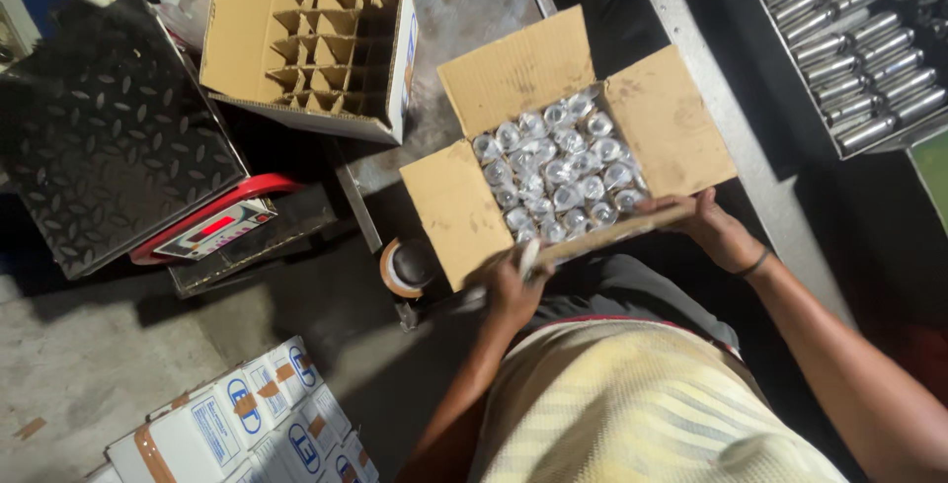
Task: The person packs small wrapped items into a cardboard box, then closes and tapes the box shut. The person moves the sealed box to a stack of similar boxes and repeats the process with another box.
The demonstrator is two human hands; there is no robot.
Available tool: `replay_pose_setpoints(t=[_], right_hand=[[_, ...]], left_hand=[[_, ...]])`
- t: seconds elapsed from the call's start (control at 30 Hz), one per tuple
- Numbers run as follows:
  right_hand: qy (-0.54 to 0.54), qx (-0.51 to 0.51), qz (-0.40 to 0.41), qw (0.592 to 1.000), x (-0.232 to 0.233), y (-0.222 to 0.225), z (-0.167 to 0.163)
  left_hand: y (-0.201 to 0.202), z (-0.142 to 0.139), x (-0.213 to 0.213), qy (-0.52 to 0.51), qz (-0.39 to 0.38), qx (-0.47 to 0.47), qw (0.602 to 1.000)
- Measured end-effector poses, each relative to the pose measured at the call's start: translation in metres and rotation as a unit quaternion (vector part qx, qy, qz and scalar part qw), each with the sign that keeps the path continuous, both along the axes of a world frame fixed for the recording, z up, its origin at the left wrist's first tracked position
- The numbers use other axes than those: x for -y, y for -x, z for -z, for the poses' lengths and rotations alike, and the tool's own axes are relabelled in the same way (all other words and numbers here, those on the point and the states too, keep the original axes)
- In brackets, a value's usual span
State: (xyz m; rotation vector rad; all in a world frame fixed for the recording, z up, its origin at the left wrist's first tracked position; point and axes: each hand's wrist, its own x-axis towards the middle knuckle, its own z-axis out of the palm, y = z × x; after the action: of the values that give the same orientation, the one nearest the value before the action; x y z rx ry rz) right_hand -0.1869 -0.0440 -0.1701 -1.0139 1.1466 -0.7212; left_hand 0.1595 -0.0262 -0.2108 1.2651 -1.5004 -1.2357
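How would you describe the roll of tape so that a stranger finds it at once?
Start at the open cardboard box full of shiny cylinders. Just past its left flap, beside the left hand, lies the roll of tape. It is the only round brown ring with a dark hole.

Pale yellow striped shirt, bare forearms, a dark band point(755, 265) on the right wrist.

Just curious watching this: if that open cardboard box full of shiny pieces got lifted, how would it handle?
The cardboard box is probably heavy, since shiny pieces pack it. Its open flaps would likely flop. The bottom may sag unless supported.
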Motion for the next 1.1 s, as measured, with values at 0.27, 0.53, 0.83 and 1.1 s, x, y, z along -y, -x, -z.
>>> replay_pose_setpoints(t=[0.27, 0.53, 0.83, 1.1], right_hand=[[-0.009, -0.206, 0.057, 0.977, -0.053, -0.039, 0.003], [0.091, -0.569, -0.088, 0.812, 0.079, -0.063, 0.021], [0.211, -0.48, -0.357, 0.773, 0.13, -0.088, 0.003], [0.224, -0.492, -0.447, 0.712, 0.048, -0.138, -0.008]], left_hand=[[-0.012, 0.004, -0.026, -0.103, 0.002, 0.091, 0.991], [-0.042, -0.047, 0.051, -0.079, -0.202, 0.373, 0.902], [-0.04, -0.062, 0.076, -0.283, -0.217, 0.433, 0.828], [-0.019, -0.042, 0.075, 0.128, -0.091, 0.422, 0.893]])
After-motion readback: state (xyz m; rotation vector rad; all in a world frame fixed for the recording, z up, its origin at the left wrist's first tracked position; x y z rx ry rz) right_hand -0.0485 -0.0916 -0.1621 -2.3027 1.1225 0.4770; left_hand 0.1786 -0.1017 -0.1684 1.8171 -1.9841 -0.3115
